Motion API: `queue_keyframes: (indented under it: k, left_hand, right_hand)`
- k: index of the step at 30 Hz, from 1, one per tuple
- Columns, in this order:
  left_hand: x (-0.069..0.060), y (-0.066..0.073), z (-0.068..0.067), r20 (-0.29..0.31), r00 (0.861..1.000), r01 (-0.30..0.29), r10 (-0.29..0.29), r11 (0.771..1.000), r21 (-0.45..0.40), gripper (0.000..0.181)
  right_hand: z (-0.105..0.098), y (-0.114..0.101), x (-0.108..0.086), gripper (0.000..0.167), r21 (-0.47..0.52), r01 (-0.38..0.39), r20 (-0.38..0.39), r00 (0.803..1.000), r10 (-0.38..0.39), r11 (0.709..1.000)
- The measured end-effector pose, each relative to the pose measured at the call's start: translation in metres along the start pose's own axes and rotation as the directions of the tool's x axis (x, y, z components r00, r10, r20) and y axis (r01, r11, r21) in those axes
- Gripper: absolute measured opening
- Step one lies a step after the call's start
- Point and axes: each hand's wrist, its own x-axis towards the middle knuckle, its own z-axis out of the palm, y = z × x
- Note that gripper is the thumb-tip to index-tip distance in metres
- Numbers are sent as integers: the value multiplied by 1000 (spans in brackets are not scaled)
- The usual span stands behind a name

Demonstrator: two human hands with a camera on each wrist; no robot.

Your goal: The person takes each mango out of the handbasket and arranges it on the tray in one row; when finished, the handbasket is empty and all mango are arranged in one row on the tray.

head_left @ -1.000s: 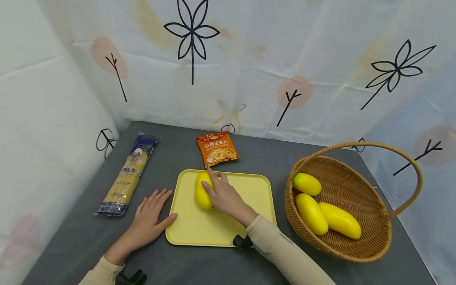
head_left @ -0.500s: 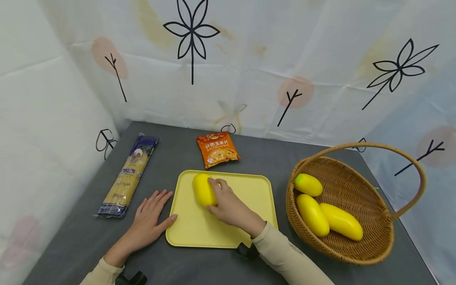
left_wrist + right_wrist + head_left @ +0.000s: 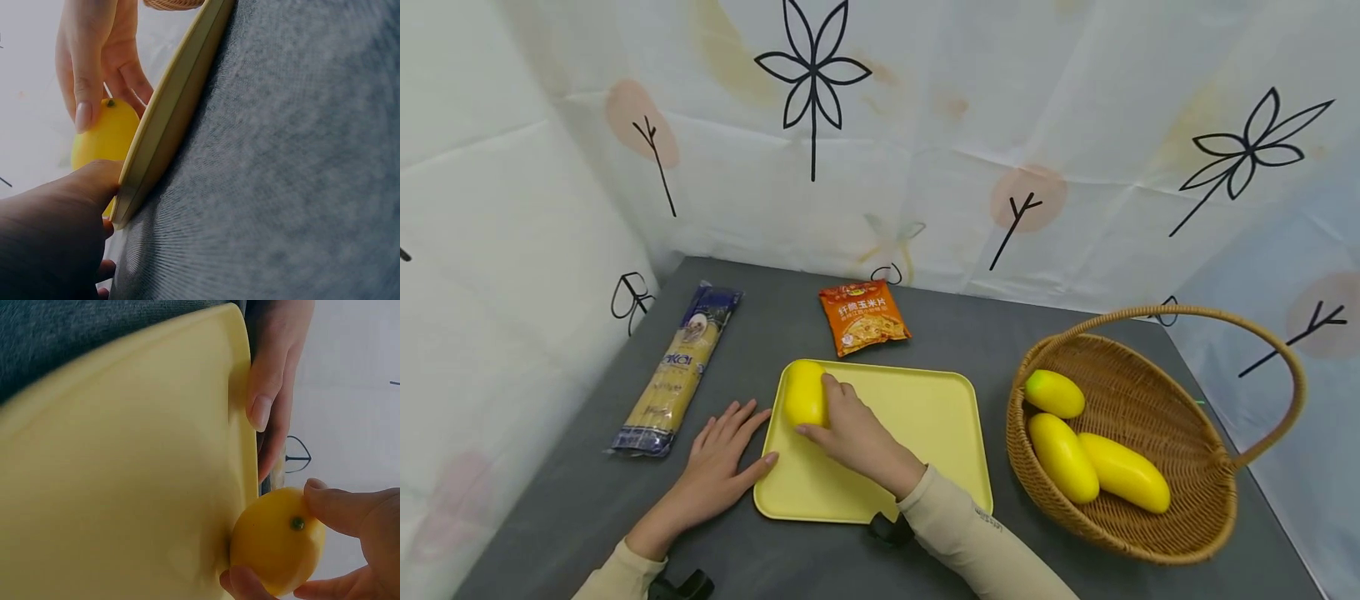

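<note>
A yellow mango-like fruit (image 3: 805, 394) lies at the left end of the yellow tray (image 3: 910, 467), near its upper left corner. My right hand (image 3: 857, 433) grips it from the right, and the right wrist view shows thumb and fingers around the fruit (image 3: 275, 540). My left hand (image 3: 718, 467) rests on the grey table with its fingers spread, the thumb touching the tray's left rim. In the left wrist view that thumb (image 3: 100, 178) lies against the rim.
A wicker basket (image 3: 1180, 392) with three yellow fruits stands at the right. An orange snack packet (image 3: 865, 317) lies behind the tray, and a long noodle packet (image 3: 677, 371) lies at the left. Patterned white cloth hangs behind the table.
My right hand has moved left across the tray with the fruit, which is now closer to the tray's left rim. My left hand has stayed in place beside the tray.
</note>
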Motion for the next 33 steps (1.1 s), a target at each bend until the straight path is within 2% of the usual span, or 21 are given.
queue_keyframes:
  k: [8, 19, 25, 29, 33]
  left_hand:
    - [-2, 2, 0, -20, 1000, -16, 15, 1000, -8, 62]
    - [0, 0, 1, 8, 1000, 6, -6, 1000, -8, 64]
    - [0, 0, 1, -3, 1000, -7, 7, 1000, -7, 64]
    - [0, 0, 1, 5, 1000, -2, 2, 1000, -13, 64]
    - [0, -1, 0, 18, 1000, 9, -9, 1000, -15, 63]
  right_hand:
    - [3, -2, 0, 87, 3, -3, -24, 1000, 3, 1000]
    - [5, -4, 1, 89, 9, -19, -21, 1000, 19, 1000]
    - [5, -7, 0, 90, -3, -29, -30, 999, 29, 1000]
    - [5, -8, -1, 89, -39, -24, -42, 999, 23, 999]
    - [1, -9, -5, 88, -129, 1, -72, 997, -10, 992]
